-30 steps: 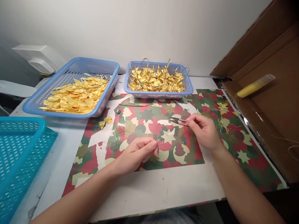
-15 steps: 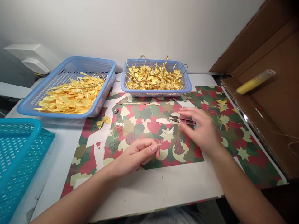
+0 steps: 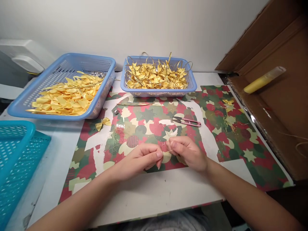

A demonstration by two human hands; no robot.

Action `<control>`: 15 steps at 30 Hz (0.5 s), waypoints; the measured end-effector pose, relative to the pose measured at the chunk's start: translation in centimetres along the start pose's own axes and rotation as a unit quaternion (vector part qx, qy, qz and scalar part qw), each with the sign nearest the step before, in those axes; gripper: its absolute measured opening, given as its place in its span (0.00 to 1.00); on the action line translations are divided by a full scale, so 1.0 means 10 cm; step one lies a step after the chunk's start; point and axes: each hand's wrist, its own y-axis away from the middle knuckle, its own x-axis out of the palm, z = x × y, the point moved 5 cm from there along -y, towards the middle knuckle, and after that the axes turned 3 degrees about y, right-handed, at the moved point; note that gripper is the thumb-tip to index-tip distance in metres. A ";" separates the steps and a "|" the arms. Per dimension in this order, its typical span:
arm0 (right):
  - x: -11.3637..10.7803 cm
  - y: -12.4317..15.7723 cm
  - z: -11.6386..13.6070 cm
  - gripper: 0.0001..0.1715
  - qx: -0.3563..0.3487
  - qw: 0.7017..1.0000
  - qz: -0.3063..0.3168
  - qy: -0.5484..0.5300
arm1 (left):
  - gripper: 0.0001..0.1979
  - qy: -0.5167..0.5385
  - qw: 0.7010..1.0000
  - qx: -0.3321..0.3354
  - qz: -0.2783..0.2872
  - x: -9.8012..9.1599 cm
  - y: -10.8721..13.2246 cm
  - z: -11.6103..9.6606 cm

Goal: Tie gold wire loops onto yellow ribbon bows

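Note:
My left hand [image 3: 144,158] and my right hand [image 3: 186,150] meet over the patterned paper [image 3: 149,128], each pinching an end of a thin gold thread [image 3: 167,151] stretched between the fingertips. Small pink thread snips [image 3: 186,121] lie on the paper just beyond my right hand, untouched. A loose yellow bow [image 3: 102,123] and a small silver bell [image 3: 116,112] rest on the paper to the left.
A blue basket [image 3: 24,106] of yellow ribbon bows stands at back left. A smaller blue basket [image 3: 192,85] of bows with gold loops stands at back centre. A teal basket [image 3: 14,160] sits at far left, an open cardboard box [image 3: 276,106] with a yellow tube [image 3: 263,80] at right.
My right hand let go of the pink snips, left them on the paper, and came back toward me to pinch the gold thread beside my left hand.

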 end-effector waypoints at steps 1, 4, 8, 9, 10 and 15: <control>0.00 0.00 -0.01 0.29 -0.004 1.000 -0.006 -0.018 | 0.23 -0.003 1.000 -0.002 -0.003 0.00 0.00 0.01; 0.00 -0.01 0.00 0.25 -0.011 0.997 -0.037 -0.064 | 0.23 0.002 1.000 -0.007 -0.004 -0.02 -0.01 0.04; -0.01 -0.01 0.04 0.25 -0.008 0.988 -0.042 -0.150 | 0.22 0.033 0.999 -0.021 -0.011 -0.06 -0.03 0.12; -0.01 0.00 0.06 0.26 -0.013 0.986 -0.031 -0.164 | 0.22 0.041 0.999 -0.025 -0.012 -0.07 -0.03 0.14; -0.01 0.00 0.08 0.25 -0.018 0.985 -0.021 -0.173 | 0.22 0.049 0.998 -0.024 -0.012 -0.08 -0.04 0.15; -0.02 0.01 0.09 0.26 -0.019 0.986 -0.020 -0.166 | 0.26 0.050 0.998 0.027 0.000 -0.03 -0.04 0.05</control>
